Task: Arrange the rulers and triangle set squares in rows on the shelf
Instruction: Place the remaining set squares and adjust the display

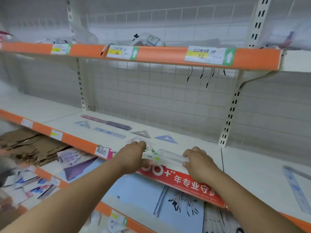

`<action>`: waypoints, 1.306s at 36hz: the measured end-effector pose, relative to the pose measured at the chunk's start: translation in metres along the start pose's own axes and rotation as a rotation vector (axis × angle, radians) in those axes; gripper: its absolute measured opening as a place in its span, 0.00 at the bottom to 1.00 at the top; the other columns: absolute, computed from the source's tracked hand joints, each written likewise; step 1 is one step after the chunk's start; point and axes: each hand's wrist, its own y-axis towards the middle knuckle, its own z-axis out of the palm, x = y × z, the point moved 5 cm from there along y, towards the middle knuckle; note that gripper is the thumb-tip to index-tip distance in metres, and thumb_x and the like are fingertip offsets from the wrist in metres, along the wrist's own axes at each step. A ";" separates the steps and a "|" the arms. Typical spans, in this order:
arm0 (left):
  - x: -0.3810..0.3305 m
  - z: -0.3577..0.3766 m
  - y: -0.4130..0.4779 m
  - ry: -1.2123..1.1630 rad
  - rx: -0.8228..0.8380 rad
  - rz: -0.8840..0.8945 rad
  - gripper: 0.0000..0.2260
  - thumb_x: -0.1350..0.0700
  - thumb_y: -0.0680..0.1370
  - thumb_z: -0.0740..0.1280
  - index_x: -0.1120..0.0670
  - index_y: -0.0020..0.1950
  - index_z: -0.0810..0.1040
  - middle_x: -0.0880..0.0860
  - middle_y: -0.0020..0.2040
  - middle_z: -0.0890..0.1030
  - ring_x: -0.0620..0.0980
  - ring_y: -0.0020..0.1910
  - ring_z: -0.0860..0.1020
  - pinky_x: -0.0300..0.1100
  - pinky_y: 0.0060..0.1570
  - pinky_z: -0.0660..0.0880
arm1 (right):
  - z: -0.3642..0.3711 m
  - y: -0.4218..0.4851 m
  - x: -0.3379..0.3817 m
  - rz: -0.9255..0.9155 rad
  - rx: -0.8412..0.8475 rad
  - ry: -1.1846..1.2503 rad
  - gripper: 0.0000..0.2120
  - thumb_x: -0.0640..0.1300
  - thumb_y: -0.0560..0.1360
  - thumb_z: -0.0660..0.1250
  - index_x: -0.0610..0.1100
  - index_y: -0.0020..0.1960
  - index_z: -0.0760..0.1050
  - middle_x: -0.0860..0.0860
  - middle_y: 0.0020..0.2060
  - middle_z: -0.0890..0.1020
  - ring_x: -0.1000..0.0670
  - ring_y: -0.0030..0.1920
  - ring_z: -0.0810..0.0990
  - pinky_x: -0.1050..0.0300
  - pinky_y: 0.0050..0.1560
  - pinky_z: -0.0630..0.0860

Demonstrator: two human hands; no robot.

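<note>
A clear plastic ruler (170,156) lies along the front edge of the white middle shelf (193,142). My left hand (133,157) grips its left end and my right hand (198,163) grips its right end. Behind it on the shelf lie a dark purple ruler (107,122), a blue ruler (109,132) and three triangle set squares: a blue one at the left (83,123), a grey one (142,134) and a blue one at the right (166,139). A pale packet (137,140) shows just beyond my left hand.
Another long ruler (296,187) lies on the shelf section to the right. Wire hooks (207,76) hang from the orange-edged upper shelf (168,56). The lower shelf holds brown cardboard (28,145), packets (75,158) and a blue sheet (143,195).
</note>
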 end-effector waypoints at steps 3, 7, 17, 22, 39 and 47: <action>0.030 -0.007 -0.009 0.001 -0.007 -0.022 0.31 0.38 0.73 0.67 0.54 0.69 0.66 0.56 0.64 0.73 0.54 0.61 0.72 0.47 0.60 0.71 | 0.007 0.006 0.030 -0.026 0.010 0.005 0.15 0.50 0.80 0.58 0.48 0.65 0.68 0.49 0.61 0.70 0.47 0.62 0.69 0.52 0.61 0.69; 0.062 -0.018 -0.020 0.029 -0.034 -0.038 0.31 0.38 0.74 0.67 0.55 0.69 0.67 0.56 0.63 0.73 0.55 0.60 0.73 0.46 0.59 0.71 | 0.016 0.013 0.061 -0.046 0.018 -0.001 0.16 0.50 0.80 0.58 0.48 0.66 0.68 0.48 0.62 0.70 0.46 0.63 0.68 0.52 0.62 0.69; 0.119 -0.034 -0.025 0.036 -0.068 -0.072 0.31 0.38 0.75 0.66 0.55 0.70 0.66 0.57 0.63 0.72 0.55 0.60 0.73 0.45 0.58 0.71 | 0.026 0.040 0.111 -0.066 0.027 -0.014 0.16 0.50 0.80 0.59 0.48 0.65 0.69 0.48 0.61 0.70 0.46 0.63 0.69 0.52 0.61 0.69; 0.147 -0.040 -0.015 0.130 -0.096 -0.081 0.31 0.35 0.73 0.64 0.53 0.69 0.67 0.53 0.65 0.74 0.54 0.61 0.72 0.47 0.58 0.71 | 0.029 0.062 0.126 -0.073 0.029 -0.022 0.15 0.50 0.80 0.59 0.47 0.65 0.69 0.48 0.62 0.70 0.46 0.62 0.70 0.52 0.60 0.71; 0.238 -0.066 0.065 0.138 -0.067 -0.147 0.28 0.39 0.75 0.66 0.52 0.69 0.67 0.53 0.65 0.74 0.54 0.62 0.71 0.47 0.59 0.70 | 0.044 0.168 0.172 -0.105 0.038 0.022 0.13 0.49 0.80 0.58 0.48 0.63 0.70 0.49 0.58 0.71 0.47 0.59 0.70 0.54 0.57 0.71; 0.265 -0.053 0.096 0.160 0.012 -0.085 0.28 0.39 0.76 0.65 0.50 0.71 0.65 0.52 0.66 0.72 0.54 0.64 0.70 0.47 0.60 0.69 | 0.055 0.185 0.179 -0.043 0.051 0.010 0.10 0.48 0.79 0.58 0.48 0.59 0.71 0.48 0.56 0.71 0.47 0.58 0.71 0.54 0.55 0.71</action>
